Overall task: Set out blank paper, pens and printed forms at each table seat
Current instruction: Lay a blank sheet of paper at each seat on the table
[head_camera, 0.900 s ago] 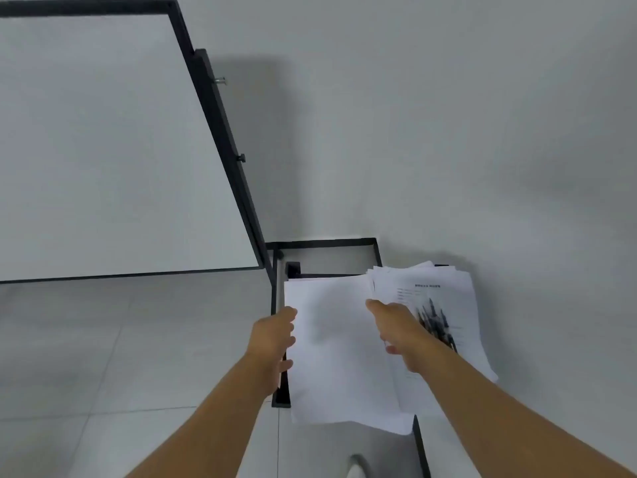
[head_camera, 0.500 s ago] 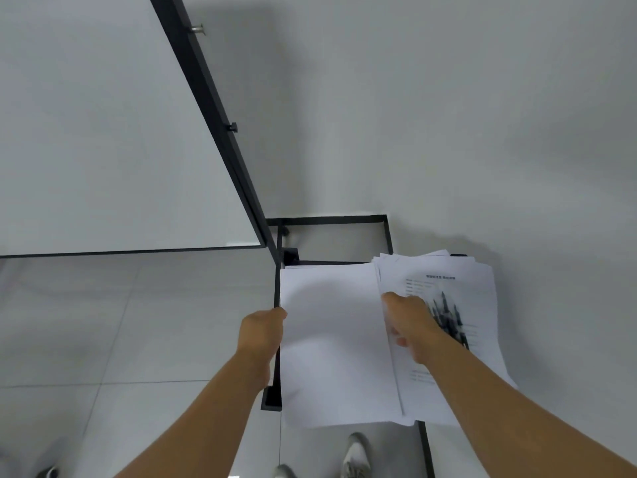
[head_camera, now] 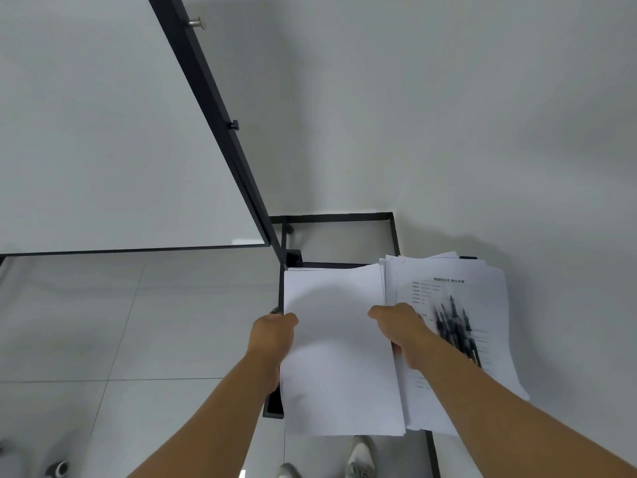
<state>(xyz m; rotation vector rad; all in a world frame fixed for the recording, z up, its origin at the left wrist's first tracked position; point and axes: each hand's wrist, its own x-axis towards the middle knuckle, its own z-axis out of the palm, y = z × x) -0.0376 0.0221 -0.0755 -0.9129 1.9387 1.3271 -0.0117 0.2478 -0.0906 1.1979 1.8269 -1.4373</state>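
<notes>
Blank paper is gripped at its left edge by your left hand; your right hand pinches its right edge, beside the printed forms and pens

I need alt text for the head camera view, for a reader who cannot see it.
Two hands hold a stack of blank paper by its sides, left hand, right hand. Beside it lie printed forms with black pens on top; a whiteboard stands left.
</notes>
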